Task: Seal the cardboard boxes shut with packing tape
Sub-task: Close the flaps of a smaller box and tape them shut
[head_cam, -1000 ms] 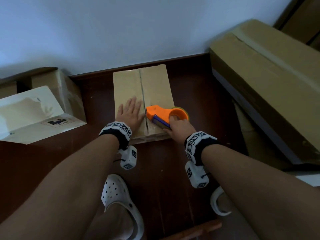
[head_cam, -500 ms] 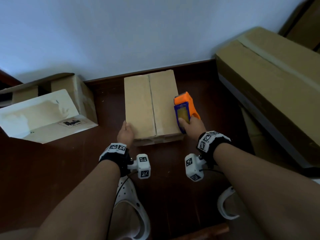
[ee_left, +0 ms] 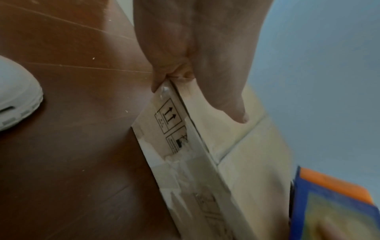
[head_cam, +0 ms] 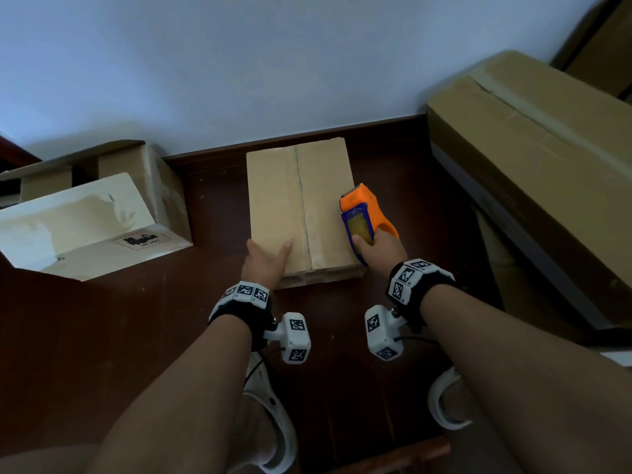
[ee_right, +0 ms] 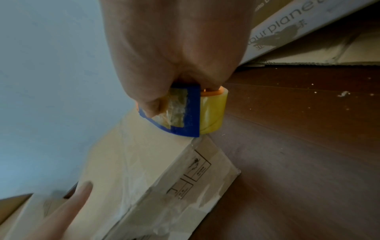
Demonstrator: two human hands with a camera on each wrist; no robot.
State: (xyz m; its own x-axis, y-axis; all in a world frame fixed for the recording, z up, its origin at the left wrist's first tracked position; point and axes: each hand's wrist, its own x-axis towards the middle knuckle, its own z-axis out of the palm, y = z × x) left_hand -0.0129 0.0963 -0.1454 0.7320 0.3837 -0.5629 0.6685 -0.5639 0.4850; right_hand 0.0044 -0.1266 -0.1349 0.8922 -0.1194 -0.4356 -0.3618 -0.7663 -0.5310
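Observation:
A flat closed cardboard box (head_cam: 280,200) lies on the floor against the wall, with glossy clear tape along its centre seam and down its near face (ee_left: 185,175). My left hand (head_cam: 265,260) grips the box's near left corner, thumb on top (ee_left: 232,105) and fingers curled at the corner edge. My right hand (head_cam: 379,248) holds an orange and blue tape dispenser (head_cam: 362,213) at the box's right edge. In the right wrist view the dispenser's blue plate (ee_right: 189,113) touches the box top (ee_right: 123,154) at that edge, with the yellowish tape roll (ee_right: 213,112) just off the box.
An open, partly taped box (head_cam: 92,220) lies at the left. A long sealed carton (head_cam: 533,165) leans at the right, close to the dispenser. White clogs (head_cam: 273,439) stand on the dark wooden floor (head_cam: 102,336) below my arms. The wall is just behind the box.
My left hand slid off the box top to grip its near left corner. My right hand took the dispenser from the seam to the box's right edge and turned it lengthwise.

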